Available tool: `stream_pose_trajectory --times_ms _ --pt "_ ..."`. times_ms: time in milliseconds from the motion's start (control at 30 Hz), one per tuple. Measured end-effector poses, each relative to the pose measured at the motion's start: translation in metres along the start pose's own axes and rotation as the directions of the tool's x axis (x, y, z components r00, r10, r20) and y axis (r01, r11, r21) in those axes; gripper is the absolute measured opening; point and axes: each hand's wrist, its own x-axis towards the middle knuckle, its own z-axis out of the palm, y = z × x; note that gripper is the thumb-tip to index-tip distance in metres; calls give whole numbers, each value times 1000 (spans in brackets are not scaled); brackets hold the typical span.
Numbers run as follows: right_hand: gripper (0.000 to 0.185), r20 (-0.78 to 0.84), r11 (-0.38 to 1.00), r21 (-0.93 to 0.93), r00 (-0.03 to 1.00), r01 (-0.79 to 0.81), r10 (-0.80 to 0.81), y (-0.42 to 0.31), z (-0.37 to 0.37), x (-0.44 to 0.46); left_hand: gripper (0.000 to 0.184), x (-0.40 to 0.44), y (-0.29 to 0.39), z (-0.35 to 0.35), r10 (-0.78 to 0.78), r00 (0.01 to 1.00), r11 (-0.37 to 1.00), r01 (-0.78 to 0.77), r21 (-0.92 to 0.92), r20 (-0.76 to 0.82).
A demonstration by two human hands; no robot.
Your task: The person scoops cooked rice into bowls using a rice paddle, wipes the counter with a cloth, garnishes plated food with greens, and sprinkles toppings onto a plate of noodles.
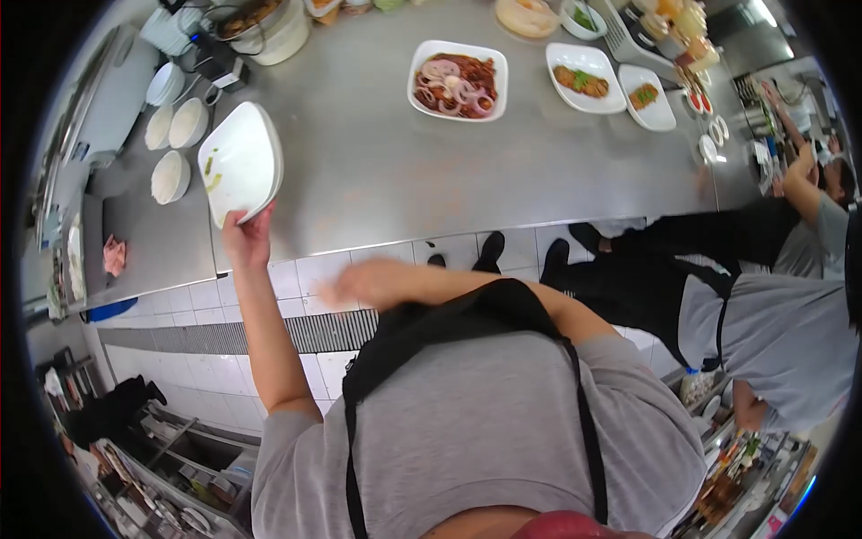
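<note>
My left hand (249,241) grips the near edge of a white square dish (241,166), tilted over the steel counter. A doubled rim on its right side suggests a stack, though I cannot tell how many. A few green scraps (213,171) lie inside the top dish. My right hand (368,285) is in front of my apron, near the counter's front edge; motion smears its fingers. Farther off on the counter stands a square white dish of saucy dark red food topped with onion rings (455,88), touched by neither hand.
Bowls of rice (171,177) stand left of the held dish, with a pink cloth (114,256) nearer me. Two white dishes of garnished food (582,83) and sauce bottles (687,27) are at the right. Co-workers in grey shirts (786,314) stand along the counter's right side.
</note>
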Motion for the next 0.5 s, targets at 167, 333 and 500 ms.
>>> stream_pose_trajectory --times_ms 167,333,500 --pt "38 -539 948 -217 782 232 -314 7 -94 30 56 -103 46 -30 267 940 962 -248 111 -213" --pt "59 -655 486 -623 748 -613 104 37 -140 89 57 -165 22 -77 265 951 964 -267 11 -161" --pt "58 -257 812 -539 875 224 -411 16 -102 70 75 -183 8 -9 63 971 998 -62 9 -229"
